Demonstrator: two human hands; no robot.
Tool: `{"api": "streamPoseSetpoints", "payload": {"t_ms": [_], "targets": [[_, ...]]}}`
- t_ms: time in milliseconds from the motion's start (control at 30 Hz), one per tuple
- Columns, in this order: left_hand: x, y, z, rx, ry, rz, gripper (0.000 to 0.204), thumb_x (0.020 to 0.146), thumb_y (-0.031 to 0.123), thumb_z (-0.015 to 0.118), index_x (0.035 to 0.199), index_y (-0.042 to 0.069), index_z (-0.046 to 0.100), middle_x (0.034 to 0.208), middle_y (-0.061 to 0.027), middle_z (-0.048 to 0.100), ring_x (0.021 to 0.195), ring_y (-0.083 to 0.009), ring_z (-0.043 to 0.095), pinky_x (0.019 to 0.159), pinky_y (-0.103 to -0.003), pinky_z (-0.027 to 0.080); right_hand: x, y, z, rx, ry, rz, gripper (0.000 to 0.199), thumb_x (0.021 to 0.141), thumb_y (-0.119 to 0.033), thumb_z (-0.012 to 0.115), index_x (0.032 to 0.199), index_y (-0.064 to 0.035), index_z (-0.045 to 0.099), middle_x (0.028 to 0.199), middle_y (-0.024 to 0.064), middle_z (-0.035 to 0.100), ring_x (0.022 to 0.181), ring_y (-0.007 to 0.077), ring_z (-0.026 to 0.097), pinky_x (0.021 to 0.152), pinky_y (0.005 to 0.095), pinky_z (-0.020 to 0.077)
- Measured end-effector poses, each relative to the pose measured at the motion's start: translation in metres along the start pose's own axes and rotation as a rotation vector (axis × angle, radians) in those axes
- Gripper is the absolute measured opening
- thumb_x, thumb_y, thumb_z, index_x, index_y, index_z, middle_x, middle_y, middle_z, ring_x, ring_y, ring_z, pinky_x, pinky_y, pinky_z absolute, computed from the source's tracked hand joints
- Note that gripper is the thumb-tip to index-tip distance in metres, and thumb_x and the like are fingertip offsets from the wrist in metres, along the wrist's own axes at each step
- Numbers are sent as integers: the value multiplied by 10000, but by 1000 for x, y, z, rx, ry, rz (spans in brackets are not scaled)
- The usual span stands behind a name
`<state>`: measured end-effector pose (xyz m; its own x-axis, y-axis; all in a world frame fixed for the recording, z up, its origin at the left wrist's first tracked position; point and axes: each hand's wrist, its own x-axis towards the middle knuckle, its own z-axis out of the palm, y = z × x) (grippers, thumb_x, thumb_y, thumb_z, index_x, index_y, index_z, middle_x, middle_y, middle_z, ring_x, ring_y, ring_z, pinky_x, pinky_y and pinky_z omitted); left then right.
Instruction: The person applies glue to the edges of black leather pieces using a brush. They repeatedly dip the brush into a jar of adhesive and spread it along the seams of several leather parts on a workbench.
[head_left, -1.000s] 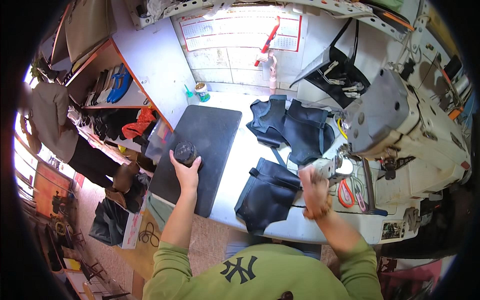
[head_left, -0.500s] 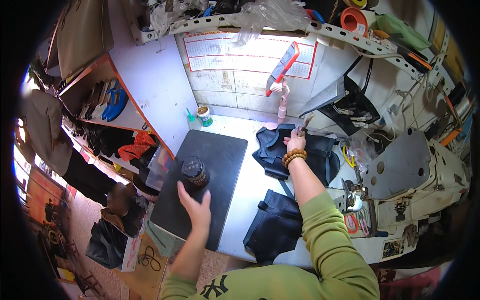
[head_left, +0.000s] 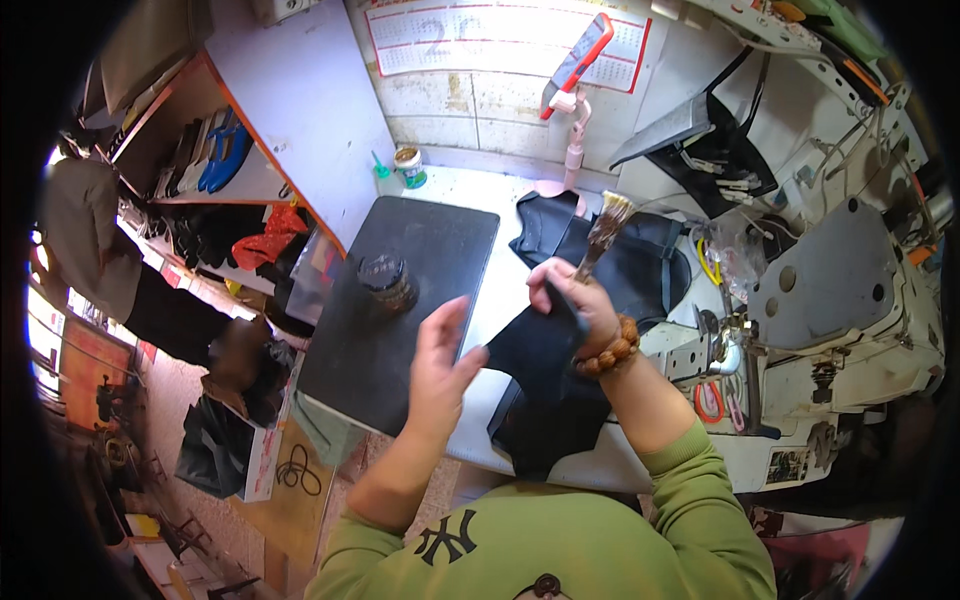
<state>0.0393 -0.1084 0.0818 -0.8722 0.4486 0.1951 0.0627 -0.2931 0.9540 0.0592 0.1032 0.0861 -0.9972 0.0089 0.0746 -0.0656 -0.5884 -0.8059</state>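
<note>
My right hand (head_left: 592,325), with a beaded bracelet at the wrist, is closed round a brush (head_left: 606,230) whose pale bristles point up and away. The same hand grips a black leather-like piece (head_left: 530,345), raised over the table. My left hand (head_left: 440,370) is open, thumb and fingers apart, beside that piece's left corner; whether the thumb touches it I cannot tell. A dark lidded jar (head_left: 390,285) stands on the black board (head_left: 440,235) left of my hands. Another black piece (head_left: 550,435) lies nearest me, and more black pieces (head_left: 645,265) lie beyond my right hand.
At the right stands a sewing machine (head_left: 810,280), with scissors (head_left: 711,402) near it. A red-framed phone (head_left: 580,62) sits on a pink stand (head_left: 574,155). An open tub (head_left: 410,167) and a green-tipped bottle (head_left: 383,175) stand behind the board. A person (head_left: 90,230) is at the far left.
My right hand has come back toward me, lifting a black piece while holding the brush. My left hand has moved right, from near the jar toward that piece. The view has tilted down.
</note>
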Motion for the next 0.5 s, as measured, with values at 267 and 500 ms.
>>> {"api": "streamPoseSetpoints", "payload": {"t_ms": [267,500], "targets": [[-23,-35,30,-86,-112,-446,630,740,133,753,1263,30,416,1133,-63,528,1050,-159,512,918,-280,407,-32,45,16,-306,-65,90,314,955,-214,446,1146,3,571,1102,80,598,1048,153,518,950,301,374],[-29,-35,29,-264,36,-601,178,885,121,602,994,-20,614,870,-52,654,728,-92,604,694,-217,491,-78,27,-1,-439,251,109,286,957,-212,476,1138,-27,598,873,-18,553,795,77,484,737,210,397]]}}
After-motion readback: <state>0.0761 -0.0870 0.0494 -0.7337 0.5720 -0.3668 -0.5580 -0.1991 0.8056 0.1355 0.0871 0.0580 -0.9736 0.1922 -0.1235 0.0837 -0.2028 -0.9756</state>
